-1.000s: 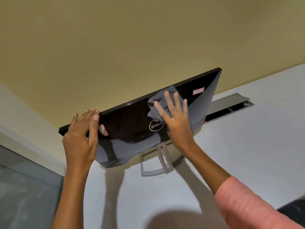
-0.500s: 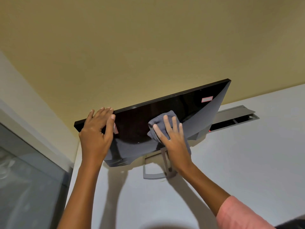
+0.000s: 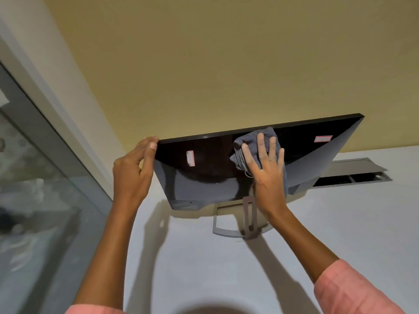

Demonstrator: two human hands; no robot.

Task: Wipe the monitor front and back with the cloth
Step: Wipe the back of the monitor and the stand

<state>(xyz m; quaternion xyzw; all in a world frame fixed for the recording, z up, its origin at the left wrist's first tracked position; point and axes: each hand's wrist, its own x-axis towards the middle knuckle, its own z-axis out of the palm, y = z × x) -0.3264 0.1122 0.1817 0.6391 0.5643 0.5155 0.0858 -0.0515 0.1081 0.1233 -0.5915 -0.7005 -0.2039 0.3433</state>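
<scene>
Starting at the left, a glass partition (image 3: pixel 45 189) runs along the edge of the white desk (image 3: pixel 204 268), with a yellow wall (image 3: pixel 204 64) behind. Next comes the left hand (image 3: pixel 133 171), which grips the monitor (image 3: pixel 215 175) at its upper left corner: the fingers are curled over the top edge and the thumb lies down the side edge, so the panel is braced against being pushed.

The monitor stands on its grey stand (image 3: pixel 238 225) near the far edge of the desk, its glossy black back turned toward the person and its long axis running left to right, the right end farther off. Two small white stickers show on the back, one (image 3: pixel 190 158) near the left hand and one (image 3: pixel 323 138) toward the far right.

Right of centre, the right hand (image 3: pixel 265 168) presses a folded grey cloth (image 3: pixel 254 141) flat against the back, just under the top edge. Its fingers (image 3: pixel 260 146) are straight and spread, pointing up, with the cloth showing above and to the left of them.

The wiping hand looks to be the one to go on, since unwiped back lies to either side of the cloth along the panel's length, and the stretch toward the right sticker is nearest. The front is out of sight, so I cannot tell its condition. At far right, an open cable hatch (image 3: pixel 353 175) sits in the desk behind the monitor.
</scene>
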